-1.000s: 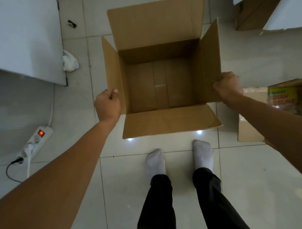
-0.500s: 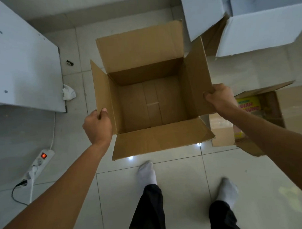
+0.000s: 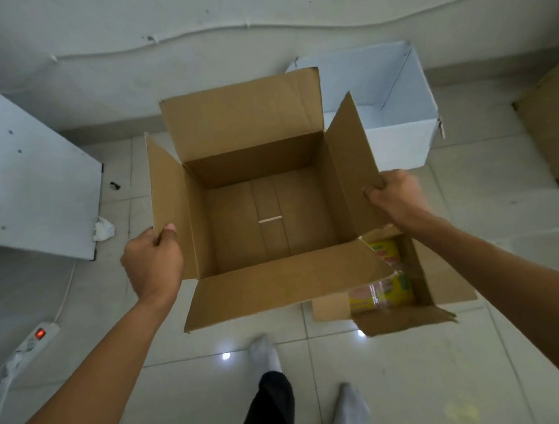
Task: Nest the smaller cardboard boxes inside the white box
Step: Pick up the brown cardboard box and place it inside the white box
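An empty brown cardboard box (image 3: pixel 265 218) with all four flaps open hangs in front of me, carried off the floor. My left hand (image 3: pixel 153 263) grips its left flap and my right hand (image 3: pixel 395 195) grips its right flap. The open white box (image 3: pixel 395 119) stands on the floor behind it to the right, near the wall, partly hidden by the brown box's flaps. A smaller brown box (image 3: pixel 402 318) holding yellow packets sits on the floor under my right forearm.
A white panel (image 3: pixel 33 188) lies at the left with crumpled paper (image 3: pixel 103 229) at its corner. A power strip (image 3: pixel 32 339) with a lit switch and its cable are at lower left. More cardboard (image 3: pixel 547 123) stands at the far right. My socked feet (image 3: pixel 264 352) are on the tiles.
I have carried the brown box forward and to the right toward the white box, which has come into fuller view. My feet have stepped. Both hands keep their grip on the flaps.
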The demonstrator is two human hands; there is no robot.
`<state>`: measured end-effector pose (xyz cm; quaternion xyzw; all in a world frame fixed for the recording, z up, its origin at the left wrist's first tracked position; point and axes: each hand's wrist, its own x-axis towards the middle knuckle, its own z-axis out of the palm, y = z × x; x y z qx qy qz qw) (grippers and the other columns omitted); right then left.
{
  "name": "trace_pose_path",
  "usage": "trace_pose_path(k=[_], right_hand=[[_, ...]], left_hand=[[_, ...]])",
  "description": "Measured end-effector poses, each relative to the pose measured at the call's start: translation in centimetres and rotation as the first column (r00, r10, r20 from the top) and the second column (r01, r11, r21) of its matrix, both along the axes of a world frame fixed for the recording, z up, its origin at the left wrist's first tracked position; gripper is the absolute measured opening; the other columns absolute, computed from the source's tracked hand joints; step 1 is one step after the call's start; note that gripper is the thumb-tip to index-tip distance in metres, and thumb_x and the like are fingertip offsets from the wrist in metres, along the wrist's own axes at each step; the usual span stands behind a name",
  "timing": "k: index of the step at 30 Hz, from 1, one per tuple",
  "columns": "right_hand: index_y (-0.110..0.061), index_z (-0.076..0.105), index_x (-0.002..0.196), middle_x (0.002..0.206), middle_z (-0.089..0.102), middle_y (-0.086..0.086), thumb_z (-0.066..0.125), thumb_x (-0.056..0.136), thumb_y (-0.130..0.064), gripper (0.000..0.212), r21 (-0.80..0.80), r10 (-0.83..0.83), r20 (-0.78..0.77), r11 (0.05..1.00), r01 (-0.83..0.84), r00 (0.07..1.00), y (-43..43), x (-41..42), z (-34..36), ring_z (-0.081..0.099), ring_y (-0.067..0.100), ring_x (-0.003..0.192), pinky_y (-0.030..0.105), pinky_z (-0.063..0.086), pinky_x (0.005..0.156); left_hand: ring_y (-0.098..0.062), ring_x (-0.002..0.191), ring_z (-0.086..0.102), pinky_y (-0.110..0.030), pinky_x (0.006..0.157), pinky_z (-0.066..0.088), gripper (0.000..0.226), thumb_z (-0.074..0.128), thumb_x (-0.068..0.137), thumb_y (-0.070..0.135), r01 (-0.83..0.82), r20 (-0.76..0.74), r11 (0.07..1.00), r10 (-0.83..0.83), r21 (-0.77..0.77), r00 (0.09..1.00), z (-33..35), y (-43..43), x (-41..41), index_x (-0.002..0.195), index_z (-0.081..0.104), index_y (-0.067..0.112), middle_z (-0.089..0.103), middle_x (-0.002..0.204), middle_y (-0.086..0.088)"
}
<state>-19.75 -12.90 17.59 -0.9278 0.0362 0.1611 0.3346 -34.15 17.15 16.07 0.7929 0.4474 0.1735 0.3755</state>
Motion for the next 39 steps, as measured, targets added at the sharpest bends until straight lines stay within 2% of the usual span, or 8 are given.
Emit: trace_pose_path(k=[5, 9, 15, 20, 24, 28, 34, 39], right_hand=[[-0.007, 0.059, 0.103, 0.086, 0.064, 0.013, 0.058, 0.091, -0.016, 0.015, 0.037, -0.048, -0.026, 0.998, 0.049, 0.999, -5.1, 5.2, 1.7, 0.066, 0.024, 0.060, 0.028, 0.055, 0.044], [-0.006, 0.059, 0.101, 0.088, 0.065, 0.017, 0.060, 0.088, -0.017, 0.016, 0.000, -0.108, -0.018, 0.994, 0.108, 0.994, -8.9, 11.1, 3.5, 0.067, 0.028, 0.064, 0.033, 0.055, 0.051], [-0.001, 0.059, 0.105, 0.088, 0.065, 0.019, 0.059, 0.090, -0.018, 0.023, -0.066, -0.089, 0.010, 0.994, 0.089, 0.996, -12.7, 18.9, 6.3, 0.064, 0.028, 0.060, 0.029, 0.049, 0.047], [0.001, 0.058, 0.109, 0.089, 0.064, 0.020, 0.058, 0.090, -0.016, 0.025, -0.035, -0.095, 0.048, 0.995, 0.097, 0.994, -15.3, 24.7, 7.0, 0.065, 0.028, 0.060, 0.023, 0.052, 0.037], [-0.001, 0.057, 0.104, 0.091, 0.062, 0.021, 0.057, 0.091, -0.017, 0.020, 0.035, -0.077, 0.090, 0.997, 0.074, 0.993, -17.4, 29.4, 6.0, 0.062, 0.025, 0.058, 0.017, 0.046, 0.032], [-0.002, 0.058, 0.094, 0.086, 0.063, 0.021, 0.056, 0.087, -0.013, 0.013, 0.087, -0.054, 0.119, 0.995, 0.043, 0.991, -18.6, 34.0, 4.1, 0.062, 0.021, 0.047, 0.019, 0.046, 0.030], [-0.005, 0.059, 0.090, 0.089, 0.066, 0.021, 0.055, 0.083, -0.010, 0.009, 0.099, -0.054, 0.122, 0.994, 0.042, 0.991, -19.3, 39.4, -1.6, 0.068, 0.034, 0.063, 0.036, 0.054, 0.038], [0.000, 0.061, 0.100, 0.099, 0.066, 0.021, 0.054, 0.086, -0.009, 0.018, 0.089, -0.059, 0.126, 0.995, 0.048, 0.990, -19.5, 41.3, -7.1, 0.068, 0.031, 0.068, 0.033, 0.055, 0.040]], left_hand=[[-0.015, 0.041, 0.034, -0.023, 0.047, 0.027, 0.044, 0.062, 0.086, 0.022, 0.026, 0.057, 1.000, -0.026, 0.001, 0.998, 1.8, -3.1, 5.7, 0.052, 0.036, 0.011, 0.036, 0.049, -0.004], [-0.012, 0.044, 0.043, -0.024, 0.048, 0.035, 0.032, 0.065, 0.081, 0.022, 0.058, 0.119, 0.997, -0.051, -0.055, 0.992, 2.6, -4.8, 11.3, 0.064, 0.054, -0.003, 0.048, 0.054, -0.003], [-0.018, 0.052, 0.049, -0.023, 0.047, 0.036, 0.035, 0.067, 0.075, 0.025, 0.092, 0.138, 0.994, -0.084, -0.053, 0.987, 4.7, -7.8, 20.1, 0.078, 0.060, -0.009, 0.054, 0.064, -0.007], [-0.017, 0.051, 0.044, -0.024, 0.050, 0.034, 0.033, 0.066, 0.075, 0.022, 0.121, 0.182, 0.992, -0.111, -0.042, 0.977, 5.3, -10.8, 26.9, 0.065, 0.052, -0.005, 0.044, 0.058, -0.006], [-0.007, 0.039, 0.037, -0.014, 0.035, 0.025, 0.022, 0.065, 0.074, 0.018, 0.102, 0.144, 0.995, -0.102, 0.005, 0.984, 5.2, -13.5, 32.2, 0.059, 0.052, 0.011, 0.039, 0.049, 0.004], [-0.012, 0.049, 0.040, -0.022, 0.044, 0.031, 0.023, 0.065, 0.075, 0.022, 0.054, 0.113, 0.998, -0.059, 0.040, 0.992, 3.9, -15.9, 36.8, 0.059, 0.051, 0.012, 0.039, 0.052, 0.004], [-0.007, 0.043, 0.037, -0.020, 0.044, 0.030, 0.043, 0.063, 0.080, 0.024, 0.002, 0.089, 0.994, -0.011, 0.106, 0.996, -1.4, -18.2, 42.5, 0.049, 0.035, 0.017, 0.038, 0.050, 0.006], [-0.006, 0.048, 0.042, -0.022, 0.044, 0.034, 0.035, 0.059, 0.079, 0.020, 0.019, 0.028, 0.996, -0.022, 0.092, 0.999, -6.4, -19.0, 45.5, 0.050, 0.039, 0.020, 0.042, 0.052, 0.010]])
